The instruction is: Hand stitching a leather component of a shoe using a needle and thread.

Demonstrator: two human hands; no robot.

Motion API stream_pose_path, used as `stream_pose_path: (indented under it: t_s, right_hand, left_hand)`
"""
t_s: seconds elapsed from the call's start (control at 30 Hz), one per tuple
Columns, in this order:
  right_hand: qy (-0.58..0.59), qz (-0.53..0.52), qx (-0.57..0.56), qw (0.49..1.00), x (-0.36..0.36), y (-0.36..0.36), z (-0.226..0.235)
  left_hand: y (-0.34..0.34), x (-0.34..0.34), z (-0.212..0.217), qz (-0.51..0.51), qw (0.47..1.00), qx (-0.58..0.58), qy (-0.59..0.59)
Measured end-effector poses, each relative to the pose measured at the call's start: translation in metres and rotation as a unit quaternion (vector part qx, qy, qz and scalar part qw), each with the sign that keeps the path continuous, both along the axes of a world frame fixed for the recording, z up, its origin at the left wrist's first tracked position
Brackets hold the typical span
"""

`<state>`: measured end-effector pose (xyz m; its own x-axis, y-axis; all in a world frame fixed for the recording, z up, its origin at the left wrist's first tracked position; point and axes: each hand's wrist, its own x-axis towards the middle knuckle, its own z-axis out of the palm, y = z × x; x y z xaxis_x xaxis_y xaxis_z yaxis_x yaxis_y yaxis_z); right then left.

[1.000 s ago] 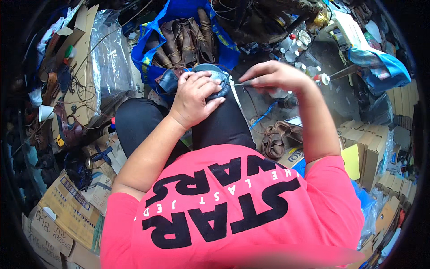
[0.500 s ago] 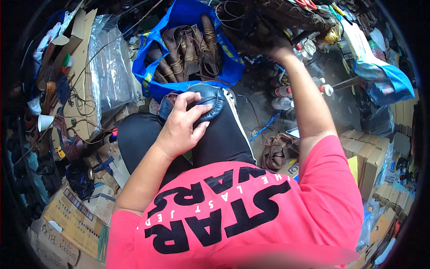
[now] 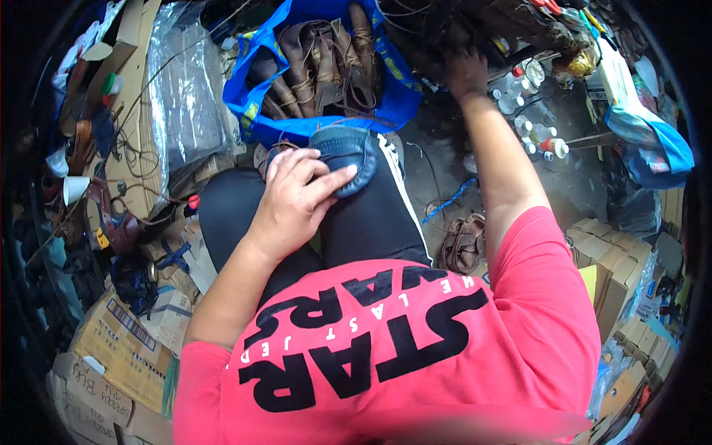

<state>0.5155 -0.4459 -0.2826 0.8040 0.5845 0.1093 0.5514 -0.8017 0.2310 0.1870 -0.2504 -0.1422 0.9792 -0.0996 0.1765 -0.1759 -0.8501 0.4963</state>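
On my thigh lies a dark blue leather shoe upper point(image 3: 348, 152) with a puckered, stitched edge. My left hand point(image 3: 300, 185) is closed on its near side, fingers pressed over the leather. A reddish-brown cord runs out beside those fingers. My right hand point(image 3: 467, 74) reaches far forward, right of the blue bag, to the shadowed edge of a cluttered bench point(image 3: 512, 30). Its fingers merge with dark things there, so what they touch, if anything, is hidden.
Brown leather shoe pieces tied with cord point(image 3: 322, 70) fill a big blue bag point(image 3: 259, 126) in front of my knees. Several small bottles point(image 3: 523, 126) stand on the floor to the right. Brown shoes point(image 3: 463, 245) lie by my right leg. Cardboard boxes point(image 3: 122, 341) crowd the left.
My right hand has shifted slightly and sits deeper against the bench's dark edge. My left hand has flattened somewhat over the shoe upper, which shows more of its flat back part.
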Motion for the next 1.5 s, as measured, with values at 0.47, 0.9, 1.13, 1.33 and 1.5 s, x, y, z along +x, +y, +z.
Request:
stream_pose_path:
  t_s: [0.47,0.9,1.13,1.33,1.5]
  right_hand:
    - [0.489,0.200,0.155,0.835,-0.174,0.029,0.164]
    - [0.711,0.037,0.281,0.644,-0.212,-0.007,0.130]
    - [0.659,0.089,0.221,0.713,-0.212,0.008,0.143]
    - [0.631,0.075,0.186,0.749,-0.219,0.025,0.141]
    - [0.672,0.118,0.183,0.708,-0.207,0.021,0.136]
  left_hand:
    - [-0.020,-0.030,-0.012,-0.020,0.981,0.127,-0.147]
    - [0.025,-0.071,-0.010,0.168,0.958,-0.195,-0.130]
    - [-0.001,-0.054,0.002,0.044,0.983,0.050,-0.173]
    - [0.005,-0.045,-0.026,0.011,0.997,0.016,-0.072]
    - [0.043,-0.066,0.025,0.004,0.915,-0.377,0.144]
